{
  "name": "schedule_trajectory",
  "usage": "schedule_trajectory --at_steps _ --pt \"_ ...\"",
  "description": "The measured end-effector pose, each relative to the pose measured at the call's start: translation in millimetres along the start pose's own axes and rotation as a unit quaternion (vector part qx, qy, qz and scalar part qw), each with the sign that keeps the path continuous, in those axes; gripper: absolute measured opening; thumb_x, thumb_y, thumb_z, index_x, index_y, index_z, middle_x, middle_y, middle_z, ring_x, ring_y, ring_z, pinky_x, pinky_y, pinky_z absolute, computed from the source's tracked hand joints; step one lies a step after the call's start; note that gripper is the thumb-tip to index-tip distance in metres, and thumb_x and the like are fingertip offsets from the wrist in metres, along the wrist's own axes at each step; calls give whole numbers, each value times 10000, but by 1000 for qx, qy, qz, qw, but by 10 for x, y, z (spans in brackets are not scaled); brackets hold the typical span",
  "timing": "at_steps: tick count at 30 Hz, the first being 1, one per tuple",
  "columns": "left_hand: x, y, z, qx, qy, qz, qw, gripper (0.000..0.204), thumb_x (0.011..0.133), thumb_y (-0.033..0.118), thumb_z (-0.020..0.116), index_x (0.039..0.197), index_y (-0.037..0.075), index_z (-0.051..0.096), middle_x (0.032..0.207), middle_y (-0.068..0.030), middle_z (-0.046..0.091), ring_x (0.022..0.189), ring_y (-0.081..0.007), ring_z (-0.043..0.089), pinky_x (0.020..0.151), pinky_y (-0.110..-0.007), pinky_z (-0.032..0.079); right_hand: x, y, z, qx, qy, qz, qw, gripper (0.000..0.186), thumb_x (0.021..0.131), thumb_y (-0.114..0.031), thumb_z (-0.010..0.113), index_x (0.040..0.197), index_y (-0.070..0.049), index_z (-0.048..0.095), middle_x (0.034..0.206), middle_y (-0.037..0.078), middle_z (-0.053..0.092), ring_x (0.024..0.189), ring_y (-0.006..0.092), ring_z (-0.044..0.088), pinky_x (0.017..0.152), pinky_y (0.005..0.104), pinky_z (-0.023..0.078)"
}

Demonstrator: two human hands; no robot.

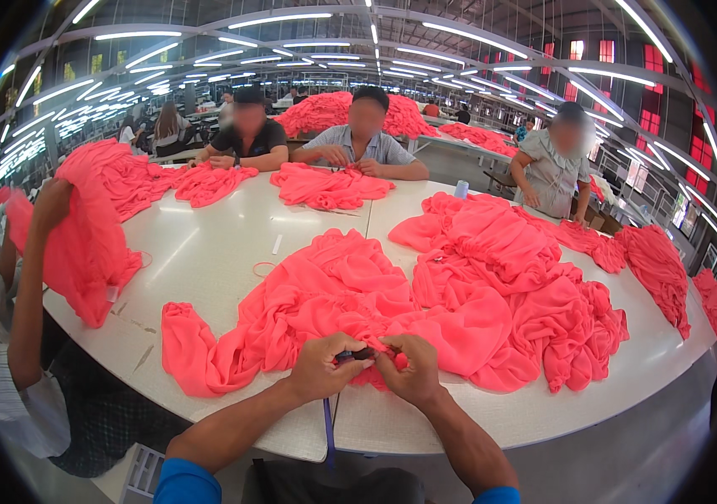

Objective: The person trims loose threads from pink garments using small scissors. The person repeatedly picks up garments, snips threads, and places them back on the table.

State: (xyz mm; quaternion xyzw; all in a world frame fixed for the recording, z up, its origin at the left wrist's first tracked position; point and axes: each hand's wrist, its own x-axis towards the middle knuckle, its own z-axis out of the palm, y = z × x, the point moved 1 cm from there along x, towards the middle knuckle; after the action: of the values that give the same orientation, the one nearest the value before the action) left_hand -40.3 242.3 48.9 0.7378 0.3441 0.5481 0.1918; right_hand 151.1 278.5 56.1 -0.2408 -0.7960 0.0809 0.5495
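Note:
Near the table's front edge, my left hand [328, 363] is closed around a small dark tool [363, 354] that looks like thread snips; the fingers hide most of it. My right hand [411, 366] pinches a gathered bit of a coral-pink garment [325, 290], close against the tool's tip. The garment lies crumpled on the table ahead of both hands, one sleeve-like part [188, 353] stretching out to the left. Below my left hand a blue ribbon [329, 428] hangs over the table's edge.
A heap of similar coral garments [501, 260] lies to the right on the white table [207, 277]. At the left a co-worker's raised arm [29, 277] holds up coral fabric [81, 244]. Several people work around the far side. A small white strip [277, 244] lies mid-table.

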Motion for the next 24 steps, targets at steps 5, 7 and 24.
schedule_trajectory --at_steps 5,7,24 --pt "-4 0 6 2 6 10 1000 265 814 26 790 1026 19 631 928 -103 734 833 -131 705 725 -270 559 -11 18 12 7 -5 8 1000 226 737 -33 754 953 -39 689 774 89 672 680 258 655 628 351 500" --pt "-5 -14 14 -2 9 14 1000 259 812 19 789 1022 18 636 930 -105 734 839 -136 708 727 -271 560 -13 20 18 15 -8 16 1000 229 739 -35 755 958 -40 689 773 89 673 677 254 653 625 349 500" --pt "-1 -11 19 -9 2 20 1000 245 824 18 783 1017 15 632 941 -112 734 860 -161 726 732 -276 567 1 -5 -11 39 -18 10 999 233 750 -30 760 971 -39 688 772 86 675 674 241 647 604 343 490"
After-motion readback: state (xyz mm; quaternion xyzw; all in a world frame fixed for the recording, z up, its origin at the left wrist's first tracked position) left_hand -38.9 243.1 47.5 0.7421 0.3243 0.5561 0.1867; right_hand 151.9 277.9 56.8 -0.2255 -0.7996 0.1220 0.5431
